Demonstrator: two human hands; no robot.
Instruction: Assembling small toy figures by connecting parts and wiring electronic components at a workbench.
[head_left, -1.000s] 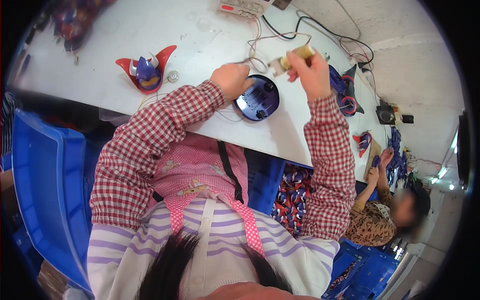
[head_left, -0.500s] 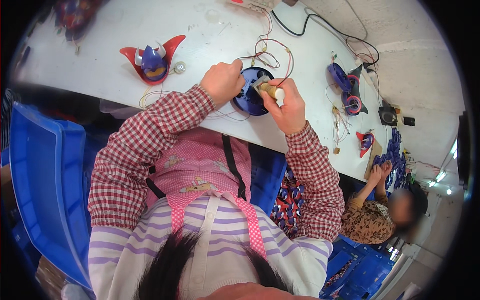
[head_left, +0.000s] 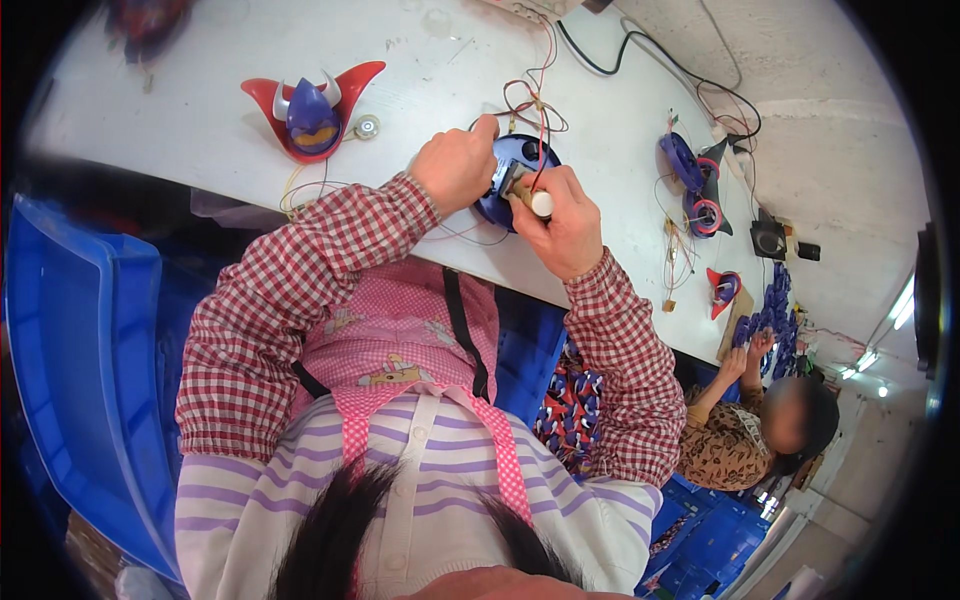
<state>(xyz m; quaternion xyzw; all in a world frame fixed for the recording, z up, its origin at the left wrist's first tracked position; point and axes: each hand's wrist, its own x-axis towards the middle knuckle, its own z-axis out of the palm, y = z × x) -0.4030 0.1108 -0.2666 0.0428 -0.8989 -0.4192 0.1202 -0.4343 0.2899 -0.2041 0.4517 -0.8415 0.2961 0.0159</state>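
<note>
A dark blue round plastic shell (head_left: pixel 512 149) lies near the table's front edge, its hollow side facing up. My left hand (head_left: pixel 455 166) is closed at the shell's left rim, fingers bent over it. In my right hand (head_left: pixel 566 226) is a brass-coloured cylinder with a white round end (head_left: pixel 541 205), pinched between thumb and fingers. Its far end points into the shell; whether it touches the inside I cannot tell. Red and black wires (head_left: pixel 540 110) run from around the shell and cylinder toward the table's back.
A red-winged, purple plastic piece with white horns (head_left: pixel 312 120) lies to the left beside a small round metal disc (head_left: pixel 367 127). More wired pieces (head_left: pixel 700 190) lie to the right. Blue crates (head_left: pixel 85 380) stand at left. A co-worker (head_left: pixel 735 440) sits at far right.
My right hand and the cylinder have shifted slightly left and tilted over the shell. The view has moved a little; the left hand still rests at the rim.
</note>
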